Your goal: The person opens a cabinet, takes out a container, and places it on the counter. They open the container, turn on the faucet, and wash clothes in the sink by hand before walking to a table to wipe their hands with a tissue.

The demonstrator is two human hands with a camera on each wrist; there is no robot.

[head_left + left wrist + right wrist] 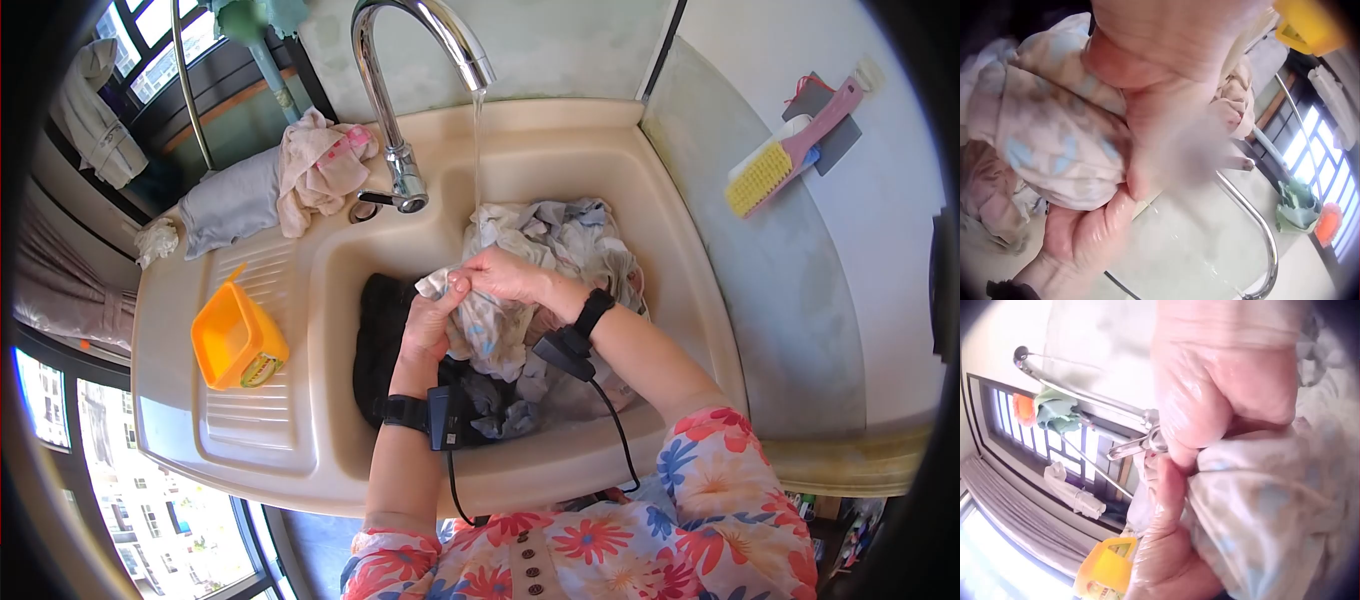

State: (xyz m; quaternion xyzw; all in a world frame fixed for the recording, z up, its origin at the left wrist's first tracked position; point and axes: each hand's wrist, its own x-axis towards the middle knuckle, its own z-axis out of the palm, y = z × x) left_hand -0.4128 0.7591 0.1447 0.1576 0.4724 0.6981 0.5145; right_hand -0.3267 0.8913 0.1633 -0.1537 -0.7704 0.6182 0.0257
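Observation:
Both hands meet over the sink basin and grip a wet, pale garment (488, 325) patterned with blue and beige patches. My left hand (430, 322) holds it from the left, thumb raised beside the other hand. From above, my right hand (503, 275) grips the same cloth, its knuckles near the water stream. In the left wrist view the garment (1063, 137) bulges out below the two hands, with folds across it. Its gripped part is hidden inside the fingers. Water runs from the chrome faucet (425, 30) just behind the hands.
More wet laundry (570, 235) heaps up at the basin's back, with dark clothes (380, 320) at its left. A yellow plastic container (238, 340) stands on the ribbed drainboard (250, 425). Damp cloths (320, 170) lie behind it. A scrubbing brush (790, 160) hangs on the right wall.

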